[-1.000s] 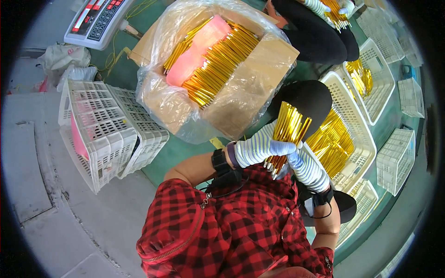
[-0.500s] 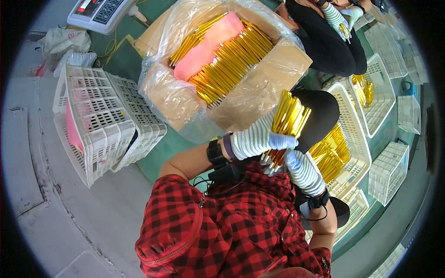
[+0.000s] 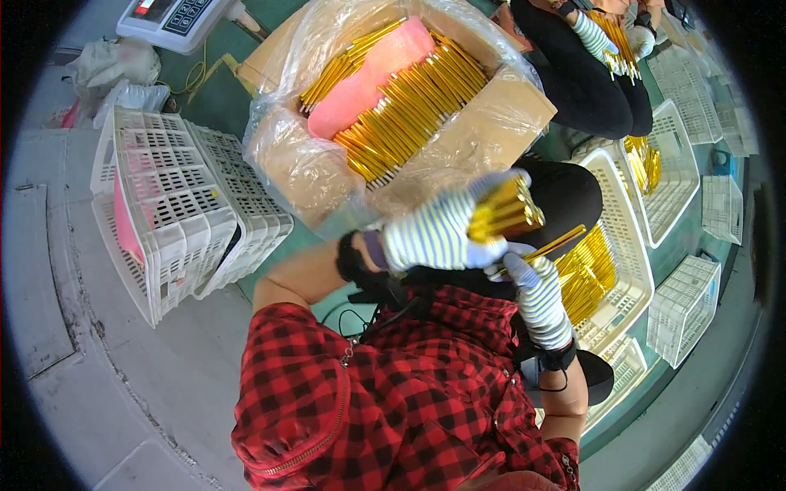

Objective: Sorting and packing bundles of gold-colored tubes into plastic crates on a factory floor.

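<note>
My left hand, in a striped knit glove, is closed round a bundle of slim gold sticks. Their ends point up and right, over my dark-clothed knee. Beside it, my right hand, gloved the same way, pinches one or two loose gold sticks that slant up to the right. The fingers of both hands nearly meet, and some of them are hidden. Just right of my right hand, a pile of gold sticks lies in a white plastic basket.
Ahead stands a plastic-lined cardboard box of gold sticks, with a pink sheet across them. White crates are at left, a scale at far left. At upper right, a co-worker's gloved hands hold sticks near another basket.
The bundle has tilted and moved slightly down, now in my left hand alone. My right hand has come away from it with one or two sticks. The co-worker's bundle has come into fuller view.
</note>
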### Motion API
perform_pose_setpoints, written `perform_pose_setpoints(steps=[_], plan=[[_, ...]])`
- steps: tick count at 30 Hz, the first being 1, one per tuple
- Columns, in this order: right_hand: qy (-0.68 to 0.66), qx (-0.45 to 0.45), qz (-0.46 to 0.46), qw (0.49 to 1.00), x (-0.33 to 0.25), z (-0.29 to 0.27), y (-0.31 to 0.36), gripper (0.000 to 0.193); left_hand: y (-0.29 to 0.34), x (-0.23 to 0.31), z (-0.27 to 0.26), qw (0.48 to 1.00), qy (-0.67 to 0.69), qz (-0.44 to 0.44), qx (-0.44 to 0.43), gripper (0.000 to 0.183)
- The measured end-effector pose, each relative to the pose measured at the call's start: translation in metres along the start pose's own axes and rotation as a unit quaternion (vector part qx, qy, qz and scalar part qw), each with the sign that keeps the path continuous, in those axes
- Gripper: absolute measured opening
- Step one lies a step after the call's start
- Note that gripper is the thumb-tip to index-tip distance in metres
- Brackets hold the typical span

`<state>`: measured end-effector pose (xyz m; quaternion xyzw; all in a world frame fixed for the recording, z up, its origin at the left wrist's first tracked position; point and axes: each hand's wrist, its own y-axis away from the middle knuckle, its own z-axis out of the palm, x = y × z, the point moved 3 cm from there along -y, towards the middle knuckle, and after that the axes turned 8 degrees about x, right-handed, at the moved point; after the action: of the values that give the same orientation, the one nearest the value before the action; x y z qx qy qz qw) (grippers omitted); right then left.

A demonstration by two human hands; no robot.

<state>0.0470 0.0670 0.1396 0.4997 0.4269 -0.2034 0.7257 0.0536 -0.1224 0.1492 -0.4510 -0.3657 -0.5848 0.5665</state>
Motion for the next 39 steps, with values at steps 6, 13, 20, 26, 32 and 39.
perform_pose_setpoints(steps=[6, 13, 20, 26, 32, 39], plan=[[0.085, 0.013, -0.081, 0.993, 0.005, -0.019, 0.013, 0.030, -0.034, 0.030, -0.163, 0.891, -0.439, -0.011, 0.111, 0.070], [0.073, 0.020, -0.085, 0.994, 0.018, -0.037, 0.022, 0.031, -0.044, 0.004, -0.196, 0.516, -0.798, 0.048, -0.308, 0.041], [0.106, 0.009, -0.116, 0.988, 0.019, -0.040, 0.025, 0.033, -0.057, -0.025, -0.176, 0.417, -0.810, 0.149, -0.385, 0.030], [0.097, 0.021, -0.105, 0.989, 0.011, -0.044, 0.023, 0.033, -0.043, -0.023, -0.162, 0.629, -0.688, 0.170, -0.319, 0.051], [0.116, 0.029, -0.122, 0.985, 0.009, -0.051, 0.023, 0.031, -0.044, 0.034, -0.172, 0.674, -0.728, -0.034, -0.124, 0.036], [0.066, 0.009, -0.229, 0.971, -0.017, 0.000, 0.018, 0.044, 0.018, 0.030, 0.007, 0.919, -0.299, -0.164, -0.197, 0.039]])
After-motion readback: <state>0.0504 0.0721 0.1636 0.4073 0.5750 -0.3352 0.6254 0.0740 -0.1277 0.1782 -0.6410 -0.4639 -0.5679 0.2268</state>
